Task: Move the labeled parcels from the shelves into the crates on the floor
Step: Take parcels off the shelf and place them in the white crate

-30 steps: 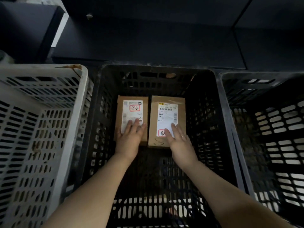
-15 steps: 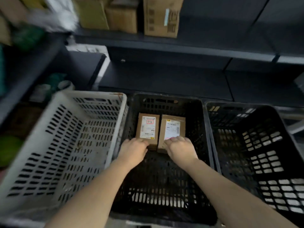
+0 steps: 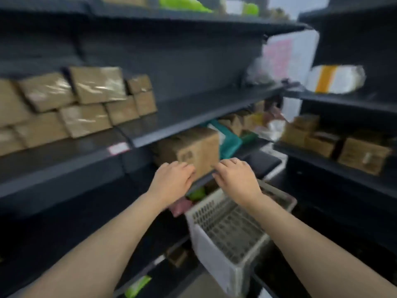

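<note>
The picture is motion-blurred and shows dark shelves. A brown cardboard parcel [image 3: 193,147] stands on a lower shelf at the middle. My left hand [image 3: 171,181] and my right hand [image 3: 236,179] hover side by side in front of its lower edge, fingers loosely curled, holding nothing. Whether they touch the parcel I cannot tell. A white slotted crate [image 3: 225,233] sits on the floor below my right hand. The black crate with the two labeled parcels is out of view.
Several brown boxes [image 3: 86,104] are stacked on the shelf at the left. A teal parcel [image 3: 227,140] lies behind the middle box. More boxes [image 3: 363,155] and a white parcel with an orange stripe [image 3: 335,79] sit on the right-hand shelves.
Both hands left the two parcels lying in the black crate and rose empty. The view swung up from the crates to the shelves.
</note>
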Available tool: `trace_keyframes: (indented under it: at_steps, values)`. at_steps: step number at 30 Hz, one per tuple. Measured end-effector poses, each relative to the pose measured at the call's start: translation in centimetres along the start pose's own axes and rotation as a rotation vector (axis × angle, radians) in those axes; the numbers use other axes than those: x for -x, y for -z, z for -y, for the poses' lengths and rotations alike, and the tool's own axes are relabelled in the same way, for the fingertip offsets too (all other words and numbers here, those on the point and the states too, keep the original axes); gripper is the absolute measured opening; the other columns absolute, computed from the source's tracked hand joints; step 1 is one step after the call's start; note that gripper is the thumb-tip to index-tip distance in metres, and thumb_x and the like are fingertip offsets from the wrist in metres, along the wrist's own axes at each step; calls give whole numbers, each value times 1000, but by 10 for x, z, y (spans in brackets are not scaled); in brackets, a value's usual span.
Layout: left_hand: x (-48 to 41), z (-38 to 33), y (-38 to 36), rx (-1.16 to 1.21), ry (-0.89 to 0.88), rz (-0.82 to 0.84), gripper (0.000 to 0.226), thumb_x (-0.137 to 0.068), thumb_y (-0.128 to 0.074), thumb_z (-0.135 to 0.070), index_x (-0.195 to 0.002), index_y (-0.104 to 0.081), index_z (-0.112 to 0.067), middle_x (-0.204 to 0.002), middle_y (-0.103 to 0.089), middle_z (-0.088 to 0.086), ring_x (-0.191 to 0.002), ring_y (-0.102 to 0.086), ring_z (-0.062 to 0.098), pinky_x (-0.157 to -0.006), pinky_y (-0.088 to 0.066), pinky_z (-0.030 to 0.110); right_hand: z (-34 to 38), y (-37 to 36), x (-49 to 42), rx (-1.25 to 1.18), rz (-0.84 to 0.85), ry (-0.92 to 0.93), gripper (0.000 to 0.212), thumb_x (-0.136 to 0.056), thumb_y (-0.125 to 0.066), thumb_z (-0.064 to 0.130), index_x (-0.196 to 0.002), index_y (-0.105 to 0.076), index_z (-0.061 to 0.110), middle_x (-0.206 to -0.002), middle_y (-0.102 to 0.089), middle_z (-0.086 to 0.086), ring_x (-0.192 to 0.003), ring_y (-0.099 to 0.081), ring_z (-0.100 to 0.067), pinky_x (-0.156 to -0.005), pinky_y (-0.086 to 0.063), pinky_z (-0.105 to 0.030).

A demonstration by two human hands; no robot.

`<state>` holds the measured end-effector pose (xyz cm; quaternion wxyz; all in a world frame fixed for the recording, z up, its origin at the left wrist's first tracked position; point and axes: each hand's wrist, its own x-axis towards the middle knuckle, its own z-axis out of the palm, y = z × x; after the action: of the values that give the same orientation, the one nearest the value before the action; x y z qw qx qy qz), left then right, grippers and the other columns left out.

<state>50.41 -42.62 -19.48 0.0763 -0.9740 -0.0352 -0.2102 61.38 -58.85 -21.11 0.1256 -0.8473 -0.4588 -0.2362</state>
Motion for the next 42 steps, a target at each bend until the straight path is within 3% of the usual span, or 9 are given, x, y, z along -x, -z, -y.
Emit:
trace_keyframes:
  at_steps: [3,7,11,19,29,32,35,39,42]
  values:
    - [59,76,76,-156,141,-39,18,-91,-50,-28,-100,-64,-21,-95,-67,-1,-90,-63,24,-72,-46,37,96,28,-55,-70,-147,175,32,-83,-49,35,-97,-74,21,-84,-72,1,-78,-68,-26,-64,-53,-35]
    - [151,176,162,-335,331,-102,20,-93,-46,-32,-106,-59,-26,-101,-65,-4,-98,-60,22,-79,-42,36,232,50,-113,-191,-276,390,23,-81,-62,29,-101,-72,20,-89,-72,2,-82,-67,-25,-66,-52,-36]
    - [238,259,229,-448,501,-64,23,-94,-41,-33,-110,-57,-25,-112,-63,-3,-109,-55,21,-87,-40,36,360,68,-154,-242,-290,522,26,-90,-49,31,-100,-70,19,-93,-70,0,-89,-65,-26,-72,-50,-37]
    - [348,378,275,-527,688,4,31,-94,-43,-33,-122,-54,-27,-126,-57,-2,-118,-48,21,-92,-35,35,534,61,-209,-333,-202,690,39,-96,-49,31,-133,-53,22,-132,-56,-1,-124,-47,-25,-99,-38,-40]
    - [351,476,237,-475,861,76,40,-94,-41,-38,-132,-44,-29,-138,-44,-2,-126,-39,21,-98,-32,35,599,-6,-300,-313,-16,613,43,-97,-41,45,-137,-46,28,-137,-49,1,-127,-43,-20,-104,-38,-38]
    - [340,498,227,-393,923,30,40,-95,-39,-42,-133,-46,-29,-139,-44,-1,-125,-40,22,-98,-32,35,609,-20,-320,-291,75,673,53,-97,-30,57,-140,-44,31,-145,-45,3,-136,-36,-19,-112,-25,-41]
    - [330,516,216,-190,1000,-41,42,-97,-37,-43,-134,-48,-27,-141,-44,3,-127,-42,26,-101,-33,34,618,-32,-324,-349,141,743,67,-90,-17,69,-139,-47,34,-146,-46,9,-140,-31,-13,-118,-4,-46]
    - [322,527,209,236,1148,-196,42,-97,-44,-37,-135,-49,-19,-139,-50,10,-125,-47,26,-96,-35,26,615,-40,-323,-447,73,770,101,-71,4,84,-135,-54,32,-139,-53,11,-133,-43,-9,-118,2,-42]
    - [321,522,208,350,1176,-248,44,-97,-47,-31,-139,-44,-18,-143,-45,8,-129,-43,25,-98,-33,23,611,-38,-315,-514,44,766,91,-78,-5,78,-133,-57,28,-137,-56,8,-129,-48,-9,-118,0,-35]
